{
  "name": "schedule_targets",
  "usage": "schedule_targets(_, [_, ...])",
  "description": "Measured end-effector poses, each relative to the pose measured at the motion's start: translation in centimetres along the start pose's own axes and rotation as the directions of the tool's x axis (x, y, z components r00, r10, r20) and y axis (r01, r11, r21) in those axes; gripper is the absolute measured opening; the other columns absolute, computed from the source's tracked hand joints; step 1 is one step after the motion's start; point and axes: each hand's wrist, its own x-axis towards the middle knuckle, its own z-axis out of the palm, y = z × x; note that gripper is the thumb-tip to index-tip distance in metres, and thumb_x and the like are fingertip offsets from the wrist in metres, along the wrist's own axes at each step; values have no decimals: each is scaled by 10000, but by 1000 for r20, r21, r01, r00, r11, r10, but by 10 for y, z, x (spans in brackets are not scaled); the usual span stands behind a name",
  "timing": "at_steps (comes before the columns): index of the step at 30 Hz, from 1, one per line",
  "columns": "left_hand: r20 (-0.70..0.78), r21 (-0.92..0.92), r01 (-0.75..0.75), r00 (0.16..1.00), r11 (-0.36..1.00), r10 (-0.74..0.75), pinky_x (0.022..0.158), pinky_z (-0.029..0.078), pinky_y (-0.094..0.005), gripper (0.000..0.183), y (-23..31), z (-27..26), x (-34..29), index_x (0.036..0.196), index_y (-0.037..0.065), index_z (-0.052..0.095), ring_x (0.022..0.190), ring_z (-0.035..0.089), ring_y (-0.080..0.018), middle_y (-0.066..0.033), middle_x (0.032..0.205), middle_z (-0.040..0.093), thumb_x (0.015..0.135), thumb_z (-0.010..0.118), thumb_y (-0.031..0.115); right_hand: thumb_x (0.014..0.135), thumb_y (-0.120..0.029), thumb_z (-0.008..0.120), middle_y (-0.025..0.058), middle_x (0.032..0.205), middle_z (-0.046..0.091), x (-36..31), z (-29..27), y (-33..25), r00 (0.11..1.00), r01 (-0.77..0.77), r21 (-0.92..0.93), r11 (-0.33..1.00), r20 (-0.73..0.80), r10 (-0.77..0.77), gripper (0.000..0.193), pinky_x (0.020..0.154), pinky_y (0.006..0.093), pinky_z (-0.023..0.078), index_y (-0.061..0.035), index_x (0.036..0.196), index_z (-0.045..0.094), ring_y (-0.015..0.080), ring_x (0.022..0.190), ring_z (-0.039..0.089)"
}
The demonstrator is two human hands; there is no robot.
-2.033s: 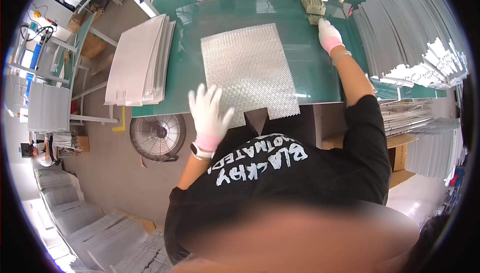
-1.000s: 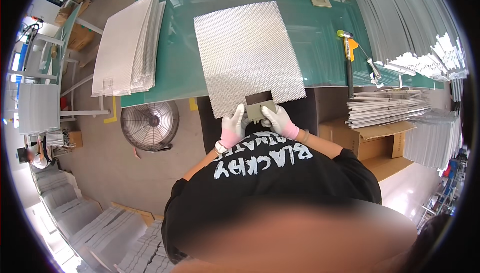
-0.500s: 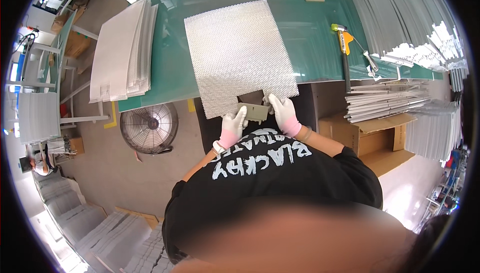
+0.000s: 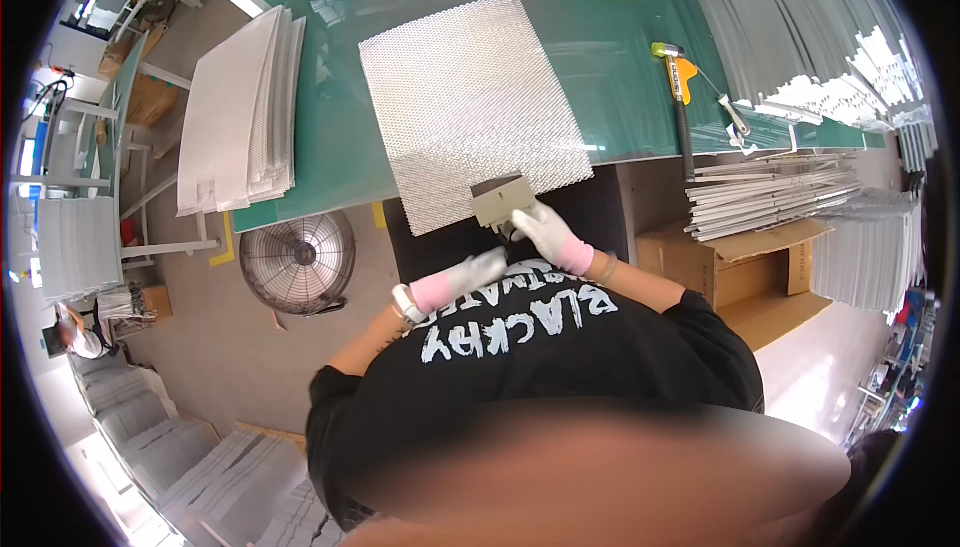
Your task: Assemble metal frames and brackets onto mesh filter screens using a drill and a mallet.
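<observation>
Your right hand (image 4: pixel 545 235) pinches the beige block (image 4: pixel 503 203) at five o'clock on the mesh sheet (image 4: pixel 470 112), whose overhang past the worktop (image 4: pixel 590 87) likely leaves gripping room, while your left hand (image 4: pixel 485 269) blurs toward six, its grip impossible to tell.

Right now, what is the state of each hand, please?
Left hand: blurred; cannot tell if open or closed.
Right hand: holding the grey-beige rectangular part beside the mesh sheet.

Green table (image 4: pixel 335 137) | silvery mesh sheet (image 4: pixel 470 97) | pale sheet stack (image 4: pixel 228 112) | hammer (image 4: pixel 684 135)
</observation>
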Motion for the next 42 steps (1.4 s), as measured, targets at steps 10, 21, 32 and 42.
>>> schedule_targets(10, [365, -901, 401, 906, 165, -213, 1143, 256, -530, 599, -256, 64, 141, 1384, 173, 536, 1374, 379, -354, -162, 1437, 475, 870, 634, 465, 1043, -296, 422, 37, 756, 644, -4, 3, -4, 967, 72, 133, 989, -254, -36, 359, 573, 247, 464, -14, 982, 636, 92, 616, 562])
schedule_targets(21, [546, -798, 575, 817, 181, -186, 1148, 181, -605, 526, -217, -3, 178, 1408, 201, 496, 1366, 319, -456, -198, 1476, 393, 906, 567, 341, 1003, -183, 565, -3, 927, 639, -21, -33, 12, 840, 216, 299, 930, -543, -20, 180, 706, 239, 500, -19, 1054, 620, 60, 794, 579])
schedule_targets(32, [546, -797, 571, 820, 197, -169, 1150, 185, -597, 510, -212, -10, 183, 1395, 213, 505, 1371, 319, -444, -174, 1471, 406, 904, 584, 327, 996, -150, 557, 22, 1020, 660, -12, -22, 7, 822, 362, 451, 816, -568, -50, 221, 816, 272, 510, -8, 1154, 618, 95, 930, 611])
schedule_targets(42, [303, -917, 371, 888, 147, -345, 1137, 269, -540, 352, -270, 76, 147, 1228, 93, 617, 1312, 439, -349, -122, 1290, 582, 879, 605, 141, 858, -280, 609, 176, 1036, 712, -19, -134, -18, 998, -33, -900, 435, -52, -32, 375, 867, 379, 540, -39, 1134, 690, 302, 970, 688])
